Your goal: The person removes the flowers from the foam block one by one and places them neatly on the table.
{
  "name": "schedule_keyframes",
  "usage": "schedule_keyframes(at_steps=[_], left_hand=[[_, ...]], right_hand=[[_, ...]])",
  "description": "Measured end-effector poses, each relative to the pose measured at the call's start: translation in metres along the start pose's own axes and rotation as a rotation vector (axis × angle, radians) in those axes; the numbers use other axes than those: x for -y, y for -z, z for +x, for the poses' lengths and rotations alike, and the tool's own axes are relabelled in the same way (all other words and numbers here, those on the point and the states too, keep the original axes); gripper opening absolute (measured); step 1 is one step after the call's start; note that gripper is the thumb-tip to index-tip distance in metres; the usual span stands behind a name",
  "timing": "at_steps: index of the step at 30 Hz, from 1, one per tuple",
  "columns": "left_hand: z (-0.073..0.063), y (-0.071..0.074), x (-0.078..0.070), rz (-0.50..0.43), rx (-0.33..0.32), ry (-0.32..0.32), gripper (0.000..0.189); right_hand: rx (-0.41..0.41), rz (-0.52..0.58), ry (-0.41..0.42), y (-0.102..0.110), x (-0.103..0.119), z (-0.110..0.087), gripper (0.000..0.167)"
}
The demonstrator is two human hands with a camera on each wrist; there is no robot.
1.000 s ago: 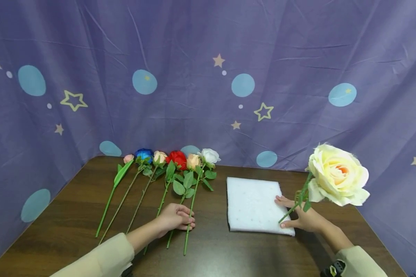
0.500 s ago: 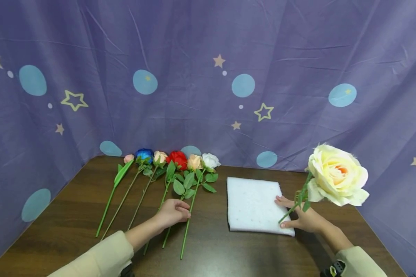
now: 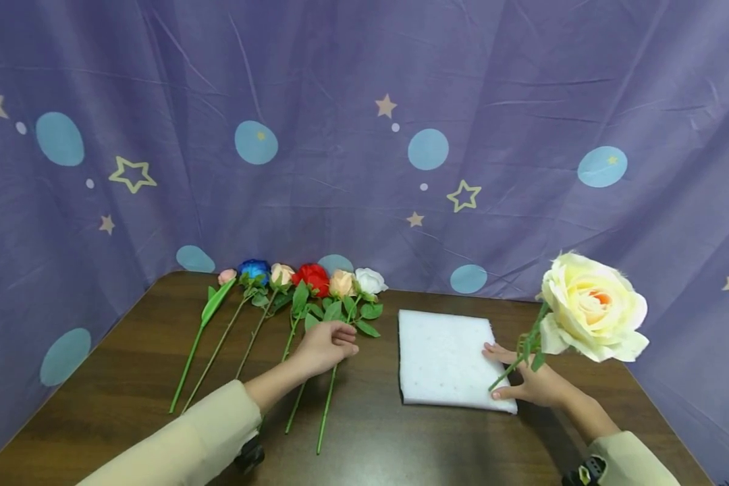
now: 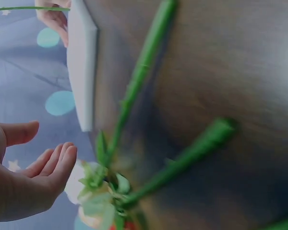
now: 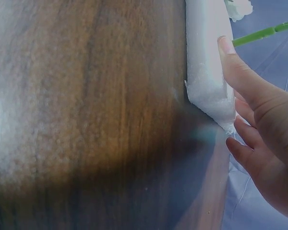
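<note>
In the head view my left hand hovers over the stems of the white rose and a peach rose. Its thumb and fingers are parted with nothing between them, as the left wrist view of the hand shows. My right hand rests along the right edge of a white foam block, fingers and thumb spread on it. A large pale yellow rose stands tilted to the right, its stem rising from the block beside the thumb.
Left of the peach rose lie a red rose, another peach rose, a blue rose and a pink bud, stems toward me on the wooden table. A purple curtain hangs behind.
My left hand has let go of the white rose's stem and moved up and forward. That stem's lower end has shifted slightly left. The right hand, block and yellow rose stay put.
</note>
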State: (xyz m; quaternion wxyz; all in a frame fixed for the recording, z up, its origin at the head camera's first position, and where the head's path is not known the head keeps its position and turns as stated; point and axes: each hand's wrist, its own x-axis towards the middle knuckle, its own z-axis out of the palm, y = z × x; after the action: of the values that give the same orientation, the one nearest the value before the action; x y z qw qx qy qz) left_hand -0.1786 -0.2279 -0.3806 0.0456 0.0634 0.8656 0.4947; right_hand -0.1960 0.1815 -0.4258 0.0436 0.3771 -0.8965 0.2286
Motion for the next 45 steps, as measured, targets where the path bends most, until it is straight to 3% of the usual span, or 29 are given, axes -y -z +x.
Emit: schedule_keyframes(at_steps=[5, 9, 14, 19, 27, 35, 40, 45], left_hand=[[0.015, -0.015, -0.016, -0.017, 0.022, -0.099, 0.025], [0.026, -0.029, -0.030, -0.038, 0.043, -0.139, 0.025], [0.034, -0.048, -0.048, -0.060, 0.076, -0.213, 0.024], [0.038, -0.064, -0.067, -0.021, 0.091, -0.303, 0.025], [0.026, -0.088, -0.101, -0.005, 0.184, -0.388, 0.032], [0.009, -0.104, -0.129, -0.007, 0.292, -0.498, 0.038], [0.004, -0.109, -0.139, -0.050, 0.343, -0.526, 0.040], [-0.001, -0.113, -0.141, -0.052, 0.353, -0.551, 0.039]], right_hand=[[0.019, 0.010, -0.031, 0.001, 0.002, 0.000, 0.074], [0.044, 0.012, -0.068, 0.002, 0.004, 0.000, 0.075], [0.047, 0.007, -0.071, 0.002, 0.005, -0.001, 0.075], [0.043, 0.007, -0.071, 0.001, 0.004, -0.001, 0.074], [0.019, -0.012, -0.049, 0.000, 0.006, -0.001, 0.074], [0.011, -0.049, -0.124, 0.004, 0.008, 0.000, 0.073], [-0.028, -0.043, -0.079, 0.003, 0.005, 0.001, 0.066], [-0.020, 0.017, -0.158, 0.004, 0.007, 0.001, 0.070]])
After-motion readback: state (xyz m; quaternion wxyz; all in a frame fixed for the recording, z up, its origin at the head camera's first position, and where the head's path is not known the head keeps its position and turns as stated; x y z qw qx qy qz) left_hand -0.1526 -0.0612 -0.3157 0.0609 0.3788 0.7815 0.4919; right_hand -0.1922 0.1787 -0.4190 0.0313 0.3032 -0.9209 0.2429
